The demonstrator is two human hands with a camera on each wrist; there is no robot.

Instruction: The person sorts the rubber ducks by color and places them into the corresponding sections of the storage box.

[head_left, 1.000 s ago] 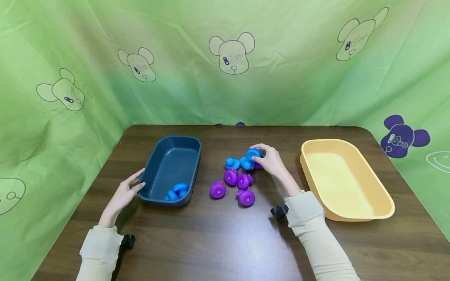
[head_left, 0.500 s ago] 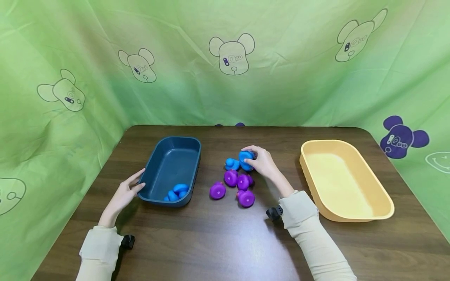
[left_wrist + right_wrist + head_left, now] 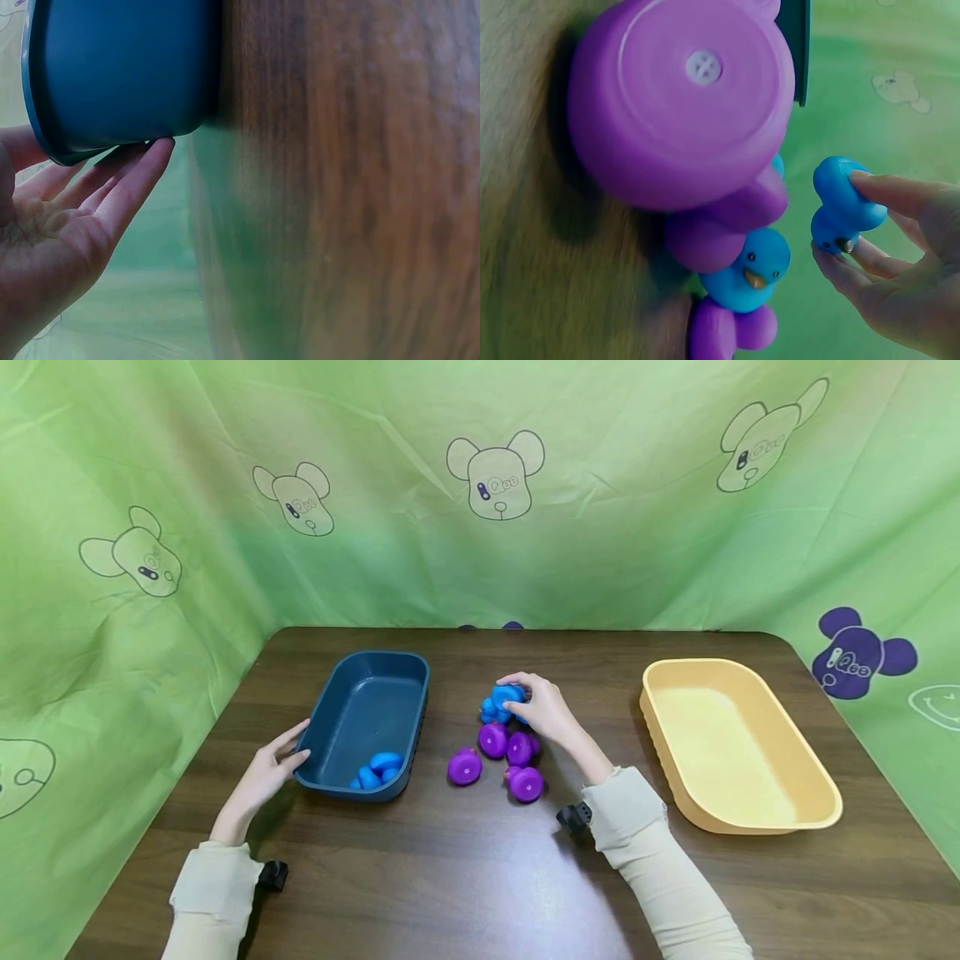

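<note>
In the head view my right hand (image 3: 546, 708) pinches a blue toy duck (image 3: 507, 697) between thumb and fingertips, above the cluster at mid-table. The right wrist view shows this duck (image 3: 847, 196) apart from the others, its head pointing down. Beneath it, another blue duck (image 3: 489, 712) is partly covered. Nearer the front lie several purple ducks (image 3: 465, 767), some on their sides with round bases showing. My left hand (image 3: 264, 770) rests at the near left of the dark blue bin (image 3: 358, 791), straight fingers (image 3: 142, 180) against its outer wall.
Several blue ducks (image 3: 385, 764) lie in the bin's near end. A pale yellow bin (image 3: 738, 828) stands on the right of the brown wooden table (image 3: 420, 877). Green printed cloth (image 3: 390, 568) hangs behind and beside the table.
My right hand has lifted the blue duck slightly and carried it left, over the other blue ducks. The left hand and both bins have stayed still.
</note>
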